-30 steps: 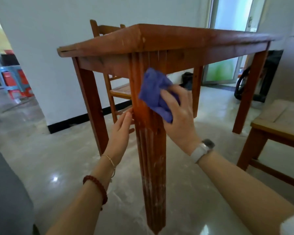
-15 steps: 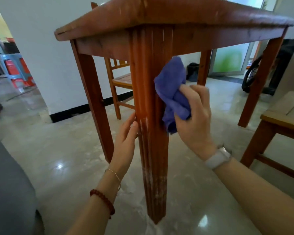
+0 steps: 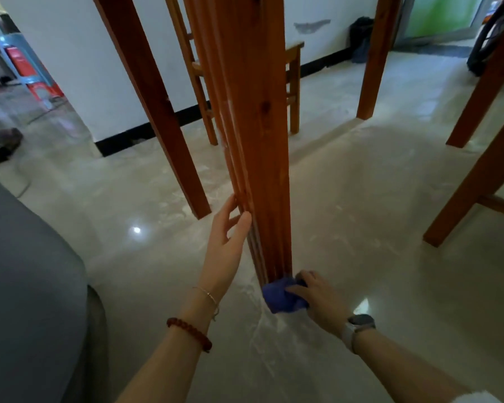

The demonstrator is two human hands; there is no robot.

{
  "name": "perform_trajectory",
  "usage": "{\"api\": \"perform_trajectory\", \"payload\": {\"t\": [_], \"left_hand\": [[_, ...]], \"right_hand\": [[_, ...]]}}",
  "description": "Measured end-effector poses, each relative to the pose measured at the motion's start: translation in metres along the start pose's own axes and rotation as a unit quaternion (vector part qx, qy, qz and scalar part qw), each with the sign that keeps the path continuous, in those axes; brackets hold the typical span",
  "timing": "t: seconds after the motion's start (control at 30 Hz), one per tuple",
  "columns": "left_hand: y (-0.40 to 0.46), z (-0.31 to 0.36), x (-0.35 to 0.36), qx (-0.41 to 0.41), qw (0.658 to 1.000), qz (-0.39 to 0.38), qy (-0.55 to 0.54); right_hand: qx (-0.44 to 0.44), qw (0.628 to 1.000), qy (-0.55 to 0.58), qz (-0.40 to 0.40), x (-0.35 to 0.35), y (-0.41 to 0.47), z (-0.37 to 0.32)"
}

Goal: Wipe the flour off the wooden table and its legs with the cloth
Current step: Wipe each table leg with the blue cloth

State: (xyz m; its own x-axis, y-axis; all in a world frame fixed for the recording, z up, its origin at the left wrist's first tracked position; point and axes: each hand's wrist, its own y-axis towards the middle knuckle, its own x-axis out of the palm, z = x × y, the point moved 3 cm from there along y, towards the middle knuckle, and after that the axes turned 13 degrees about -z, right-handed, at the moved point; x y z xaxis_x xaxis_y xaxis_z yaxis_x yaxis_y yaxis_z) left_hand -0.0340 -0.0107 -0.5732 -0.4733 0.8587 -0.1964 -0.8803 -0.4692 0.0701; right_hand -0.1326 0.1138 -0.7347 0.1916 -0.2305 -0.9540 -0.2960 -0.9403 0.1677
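Observation:
The near leg (image 3: 256,141) of the wooden table rises through the middle of the view, reddish-brown with grooves down its left face; the tabletop is out of view. My right hand (image 3: 317,298) presses a bunched blue cloth (image 3: 280,298) against the foot of this leg, at floor level. My left hand (image 3: 227,245) rests flat against the leg's left side, fingers spread, holding nothing. Faint white flour streaks show on the leg's left edge higher up. White flour is smeared on the tiled floor (image 3: 262,333) around the foot.
Three other table legs stand at the left (image 3: 157,117), back (image 3: 376,59) and right (image 3: 483,82). A wooden chair (image 3: 291,77) sits behind, a stool's legs (image 3: 477,184) at right. A grey upholstered edge (image 3: 26,271) fills the lower left. White wall with black skirting behind.
My right hand has slid the cloth down the leg from mid-height to its foot. My left hand has moved lower along the leg. The view has dropped below the tabletop.

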Motion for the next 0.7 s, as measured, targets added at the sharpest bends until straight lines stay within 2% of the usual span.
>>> {"api": "perform_trajectory", "payload": {"t": [0.03,0.07,0.13,0.23,0.3,0.4,0.47,0.53,0.57,0.63,0.7], "left_hand": [[0.001,-0.003,0.002,0.0,1.0,0.002,0.007],[0.002,-0.006,0.004,0.0,1.0,0.004,0.009],[0.006,-0.01,0.006,-0.004,1.0,0.009,0.002],[0.01,-0.015,0.006,-0.002,1.0,0.023,0.009],[0.011,-0.018,0.003,0.003,1.0,0.025,0.012],[0.013,-0.024,-0.001,-0.003,1.0,0.025,0.007],[0.014,-0.024,-0.001,-0.001,0.999,0.027,0.017],[0.015,-0.024,0.003,0.008,0.999,0.028,0.018],[0.015,-0.023,0.005,0.012,0.999,0.029,0.019],[0.015,-0.023,0.007,0.024,0.999,0.037,0.027],[0.016,-0.025,0.007,0.033,0.998,0.043,0.032]], "right_hand": [[0.008,0.999,0.036,0.013,-0.003,-0.005,0.0],[0.001,0.996,0.069,0.064,-0.013,-0.008,-0.002],[-0.029,0.97,0.125,0.207,-0.053,-0.009,-0.01],[-0.042,0.915,0.134,0.379,-0.116,0.006,-0.021],[-0.031,0.894,0.128,0.429,-0.13,0.023,-0.022],[-0.044,0.925,0.07,0.37,-0.082,0.033,-0.026],[-0.03,0.962,0.052,0.266,-0.019,0.024,-0.016],[0.025,0.99,0.092,0.105,0.038,0.008,-0.001],[0.077,0.985,0.15,0.015,0.058,-0.002,0.006],[0.186,0.929,0.301,-0.106,0.07,-0.02,0.01],[0.254,0.868,0.421,-0.069,0.059,-0.029,0.008]]}}
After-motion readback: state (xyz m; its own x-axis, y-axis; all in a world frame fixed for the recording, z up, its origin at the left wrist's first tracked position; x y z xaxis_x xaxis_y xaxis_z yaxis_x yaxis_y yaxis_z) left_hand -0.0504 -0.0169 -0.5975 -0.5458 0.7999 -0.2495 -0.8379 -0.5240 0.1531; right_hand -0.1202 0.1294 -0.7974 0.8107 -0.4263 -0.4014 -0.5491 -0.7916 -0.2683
